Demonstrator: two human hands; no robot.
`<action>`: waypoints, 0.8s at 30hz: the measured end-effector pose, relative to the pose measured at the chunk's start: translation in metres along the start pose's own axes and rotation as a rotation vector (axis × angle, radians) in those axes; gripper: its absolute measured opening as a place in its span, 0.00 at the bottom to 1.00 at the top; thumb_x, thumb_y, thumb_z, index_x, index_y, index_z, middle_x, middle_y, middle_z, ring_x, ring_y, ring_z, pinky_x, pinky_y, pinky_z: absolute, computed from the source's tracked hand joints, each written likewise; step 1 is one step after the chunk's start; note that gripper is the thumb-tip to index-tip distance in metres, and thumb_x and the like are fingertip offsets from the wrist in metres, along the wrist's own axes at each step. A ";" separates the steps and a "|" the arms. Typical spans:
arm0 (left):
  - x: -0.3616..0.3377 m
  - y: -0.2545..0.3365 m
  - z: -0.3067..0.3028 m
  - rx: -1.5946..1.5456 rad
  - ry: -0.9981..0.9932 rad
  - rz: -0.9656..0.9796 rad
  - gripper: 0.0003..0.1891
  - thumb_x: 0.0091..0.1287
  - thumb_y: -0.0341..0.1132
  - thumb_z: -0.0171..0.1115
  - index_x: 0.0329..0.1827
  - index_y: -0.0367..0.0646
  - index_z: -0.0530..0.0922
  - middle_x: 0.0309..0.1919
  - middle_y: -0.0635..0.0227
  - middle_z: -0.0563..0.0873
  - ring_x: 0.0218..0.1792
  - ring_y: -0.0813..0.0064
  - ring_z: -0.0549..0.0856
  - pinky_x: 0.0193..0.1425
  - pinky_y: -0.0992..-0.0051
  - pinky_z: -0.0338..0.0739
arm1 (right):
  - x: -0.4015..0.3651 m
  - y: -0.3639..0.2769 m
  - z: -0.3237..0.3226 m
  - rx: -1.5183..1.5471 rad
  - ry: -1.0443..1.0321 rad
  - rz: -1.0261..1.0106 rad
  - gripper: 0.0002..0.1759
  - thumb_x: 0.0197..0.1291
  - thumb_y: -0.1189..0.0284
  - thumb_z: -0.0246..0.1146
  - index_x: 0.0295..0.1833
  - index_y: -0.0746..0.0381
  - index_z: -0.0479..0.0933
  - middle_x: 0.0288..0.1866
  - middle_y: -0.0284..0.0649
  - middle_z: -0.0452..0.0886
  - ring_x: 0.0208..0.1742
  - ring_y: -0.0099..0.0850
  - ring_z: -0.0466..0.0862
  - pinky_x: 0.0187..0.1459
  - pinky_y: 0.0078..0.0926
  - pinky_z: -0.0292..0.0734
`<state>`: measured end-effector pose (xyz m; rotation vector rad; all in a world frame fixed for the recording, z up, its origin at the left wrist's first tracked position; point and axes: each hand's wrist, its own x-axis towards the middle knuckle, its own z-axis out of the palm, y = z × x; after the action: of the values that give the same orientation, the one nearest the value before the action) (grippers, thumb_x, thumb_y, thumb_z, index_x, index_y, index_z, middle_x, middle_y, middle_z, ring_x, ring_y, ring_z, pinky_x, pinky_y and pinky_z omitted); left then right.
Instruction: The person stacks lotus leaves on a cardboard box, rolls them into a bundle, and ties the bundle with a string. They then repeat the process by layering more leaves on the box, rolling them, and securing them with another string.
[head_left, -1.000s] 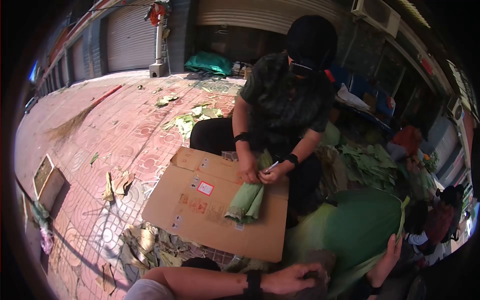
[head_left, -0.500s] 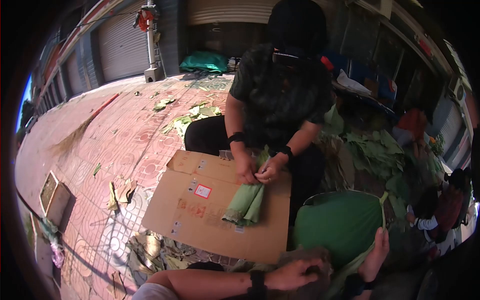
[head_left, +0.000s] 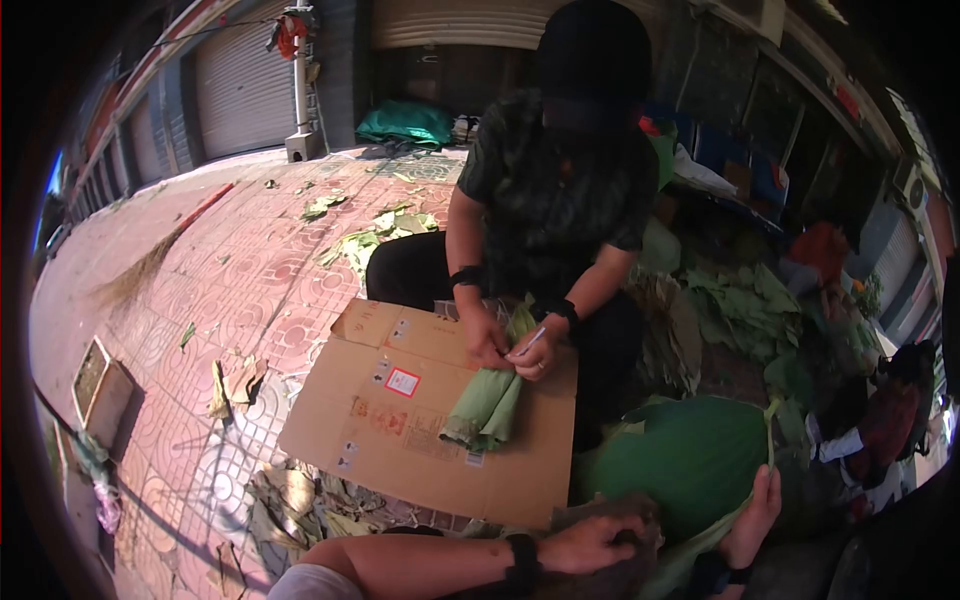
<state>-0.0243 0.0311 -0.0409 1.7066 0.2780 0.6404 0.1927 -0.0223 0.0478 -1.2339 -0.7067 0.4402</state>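
Observation:
At the bottom of the head view my right hand (head_left: 755, 515) pinches the right edge of a large green leaf (head_left: 690, 460) that spreads across my lap. My left hand (head_left: 590, 545), with a black band at the wrist, lies at the leaf's lower left with fingers curled onto a grey-brown cloth (head_left: 625, 505). Some of its fingertips are hidden. Across from me, a seated co-worker's hands (head_left: 510, 350) hold a rolled bundle of green leaves (head_left: 485, 405) over a flattened cardboard sheet (head_left: 330, 440). A thin white item shows between that person's fingers.
Piled leaves (head_left: 745, 305) lie to the right, with more people (head_left: 890, 410) beyond. Dry leaf scraps (head_left: 290, 500) litter the paving at lower left. A broom (head_left: 165, 245) and a planter box (head_left: 100, 390) are farther left.
The large leaf's left part has shifted, and its upper edge sits differently. Both my hands stay nearly in place. The co-worker's right-side hand has turned slightly, exposing the thin white item.

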 end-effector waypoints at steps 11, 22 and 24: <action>-0.010 0.028 -0.019 -0.036 -0.003 -0.161 0.15 0.64 0.36 0.58 0.51 0.41 0.74 0.43 0.56 0.82 0.47 0.59 0.81 0.54 0.66 0.74 | -0.004 -0.008 0.006 0.023 0.059 0.013 0.16 0.73 0.65 0.52 0.55 0.67 0.74 0.46 0.36 0.80 0.44 0.23 0.78 0.47 0.23 0.74; -0.011 0.021 -0.017 0.022 0.015 -0.056 0.14 0.70 0.37 0.56 0.56 0.46 0.71 0.27 0.68 0.77 0.24 0.81 0.76 0.31 0.75 0.73 | -0.001 -0.004 0.000 0.034 0.000 0.010 0.15 0.73 0.65 0.53 0.54 0.66 0.74 0.45 0.35 0.80 0.44 0.23 0.78 0.47 0.23 0.73; -0.012 0.025 -0.019 -0.001 0.004 -0.102 0.15 0.68 0.37 0.56 0.55 0.44 0.72 0.33 0.63 0.79 0.33 0.72 0.78 0.39 0.72 0.74 | -0.001 -0.005 0.001 0.013 0.002 0.001 0.15 0.73 0.65 0.53 0.53 0.66 0.74 0.46 0.35 0.80 0.44 0.23 0.78 0.47 0.23 0.73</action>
<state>-0.0486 0.0349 -0.0179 1.6793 0.3647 0.5688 0.1907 -0.0240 0.0524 -1.2219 -0.7010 0.4439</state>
